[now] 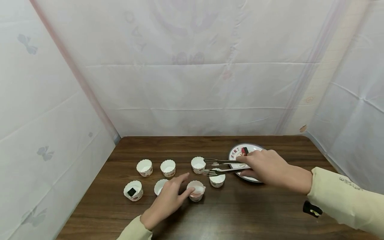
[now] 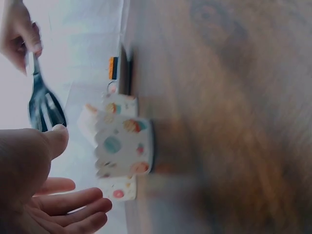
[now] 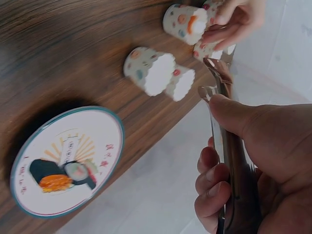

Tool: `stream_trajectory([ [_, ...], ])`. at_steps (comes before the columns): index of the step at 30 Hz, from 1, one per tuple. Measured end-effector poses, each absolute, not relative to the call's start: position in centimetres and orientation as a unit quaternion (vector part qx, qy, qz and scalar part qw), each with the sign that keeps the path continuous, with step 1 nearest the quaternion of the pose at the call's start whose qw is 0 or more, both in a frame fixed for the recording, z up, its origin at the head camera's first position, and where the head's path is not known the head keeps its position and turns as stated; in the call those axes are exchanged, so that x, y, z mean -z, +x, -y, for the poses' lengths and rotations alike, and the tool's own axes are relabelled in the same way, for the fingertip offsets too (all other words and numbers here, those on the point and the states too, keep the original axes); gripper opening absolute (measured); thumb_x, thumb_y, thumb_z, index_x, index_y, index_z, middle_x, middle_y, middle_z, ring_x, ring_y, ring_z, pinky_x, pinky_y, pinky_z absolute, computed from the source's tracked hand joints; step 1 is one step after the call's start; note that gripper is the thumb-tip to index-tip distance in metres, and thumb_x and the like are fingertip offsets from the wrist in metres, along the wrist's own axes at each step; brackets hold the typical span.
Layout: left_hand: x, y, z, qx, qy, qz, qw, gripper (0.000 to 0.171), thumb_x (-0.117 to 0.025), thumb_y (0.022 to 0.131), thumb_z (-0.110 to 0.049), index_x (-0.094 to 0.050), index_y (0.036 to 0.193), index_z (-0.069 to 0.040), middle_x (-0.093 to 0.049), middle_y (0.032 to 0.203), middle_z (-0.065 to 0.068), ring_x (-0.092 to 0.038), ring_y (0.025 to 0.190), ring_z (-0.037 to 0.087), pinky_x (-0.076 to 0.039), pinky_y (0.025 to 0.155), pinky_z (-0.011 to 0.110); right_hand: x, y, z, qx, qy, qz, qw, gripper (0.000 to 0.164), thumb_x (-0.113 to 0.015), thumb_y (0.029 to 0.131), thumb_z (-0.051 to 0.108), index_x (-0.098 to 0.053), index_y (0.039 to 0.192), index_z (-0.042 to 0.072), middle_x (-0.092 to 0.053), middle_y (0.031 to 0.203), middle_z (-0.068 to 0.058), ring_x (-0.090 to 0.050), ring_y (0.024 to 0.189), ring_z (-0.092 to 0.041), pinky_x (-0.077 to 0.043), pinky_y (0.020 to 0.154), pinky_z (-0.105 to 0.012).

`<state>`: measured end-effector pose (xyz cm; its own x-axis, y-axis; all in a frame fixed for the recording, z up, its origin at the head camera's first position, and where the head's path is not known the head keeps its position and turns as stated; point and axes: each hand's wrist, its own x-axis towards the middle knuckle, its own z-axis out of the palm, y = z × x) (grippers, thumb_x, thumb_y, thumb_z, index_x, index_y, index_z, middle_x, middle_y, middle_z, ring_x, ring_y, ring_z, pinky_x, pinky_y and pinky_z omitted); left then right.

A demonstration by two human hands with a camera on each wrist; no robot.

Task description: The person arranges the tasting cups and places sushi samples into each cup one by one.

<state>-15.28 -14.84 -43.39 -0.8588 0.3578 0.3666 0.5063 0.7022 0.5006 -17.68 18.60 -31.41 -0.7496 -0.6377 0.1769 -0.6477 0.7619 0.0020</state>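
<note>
My right hand [image 1: 268, 168] grips dark metal tongs [image 1: 229, 170] with fork-like ends, held over the paper cups. The tong ends stand apart with nothing visible between them. My left hand [image 1: 168, 199], fingers relaxed and spread, is beside a scalloped paper cup [image 1: 196, 196]; whether the thumb touches its rim I cannot tell. An orange piece [image 3: 192, 23] shows at a cup's mouth in the right wrist view. Under my right hand lies a round plate [image 3: 100, 126] bearing a black-wrapped sushi piece with orange topping [image 3: 54, 183] and a sushi roll [image 3: 77, 171].
Several more white paper cups stand in two rows, including one at the back left [image 1: 144, 167]. The front-left cup [image 1: 136, 196] contains a black piece [image 1: 131, 192]. Pale curtains [image 1: 192, 100] surround the dark wooden table [image 1: 240, 216]. A black item [image 1: 312, 209] is at the right sleeve.
</note>
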Motion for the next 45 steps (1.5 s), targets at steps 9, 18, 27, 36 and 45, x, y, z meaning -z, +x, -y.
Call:
stream_trajectory([
  [9,41.9,-17.1,17.6,0.305,-0.234,0.907,0.174,0.046,-0.079,0.092,-0.017,-0.064,0.132,0.003,-0.072,0.121,0.017,-0.073,0.099,0.026,-0.058,0.089,0.044,32.8,-18.6,-21.4,-0.062,0.312,0.945,0.073,0.040,-0.081,0.089,0.034,-0.072,0.125,0.019,-0.069,0.081,0.012,-0.056,0.058,-0.005,-0.038,0.043,-0.029],
  [18,41.5,-18.0,20.3,0.278,-0.194,0.921,0.194,0.047,-0.080,0.093,-0.018,-0.065,0.131,0.005,-0.072,0.120,0.020,-0.071,0.108,0.032,-0.058,0.086,0.049,34.9,-19.0,-23.9,-0.083,0.279,0.953,0.088,0.043,-0.080,0.090,0.036,-0.072,0.126,0.013,-0.072,0.086,0.006,-0.061,0.063,-0.009,-0.039,0.044,-0.028],
  [27,41.1,-18.7,23.2,0.252,-0.180,0.923,0.227,0.046,-0.079,0.092,-0.014,-0.064,0.132,0.005,-0.072,0.117,0.019,-0.071,0.103,0.035,-0.059,0.081,0.050,36.9,-19.0,-26.2,-0.090,0.231,0.965,0.089,0.044,-0.079,0.090,0.035,-0.072,0.126,0.011,-0.075,0.093,-0.003,-0.068,0.072,-0.019,-0.042,0.045,-0.032],
  [36,41.0,-18.9,25.4,0.242,-0.157,0.929,0.233,0.048,-0.078,0.093,-0.014,-0.062,0.132,0.008,-0.068,0.124,0.025,-0.070,0.084,0.032,-0.057,0.082,0.056,38.0,-18.8,-27.8,-0.092,0.200,0.972,0.081,0.051,-0.079,0.090,0.042,-0.071,0.128,0.010,-0.076,0.100,-0.006,-0.071,0.078,-0.026,-0.046,0.047,-0.038],
  [45,41.4,-19.6,27.1,0.214,-0.144,0.934,0.248,0.050,-0.081,0.089,-0.011,-0.062,0.130,0.011,-0.065,0.126,0.031,-0.066,0.105,0.048,-0.053,0.088,0.063,38.7,-18.1,-29.5,-0.097,0.173,0.977,0.078,0.052,-0.080,0.089,0.039,-0.069,0.129,0.008,-0.076,0.103,-0.010,-0.072,0.078,-0.030,-0.045,0.045,-0.040],
])
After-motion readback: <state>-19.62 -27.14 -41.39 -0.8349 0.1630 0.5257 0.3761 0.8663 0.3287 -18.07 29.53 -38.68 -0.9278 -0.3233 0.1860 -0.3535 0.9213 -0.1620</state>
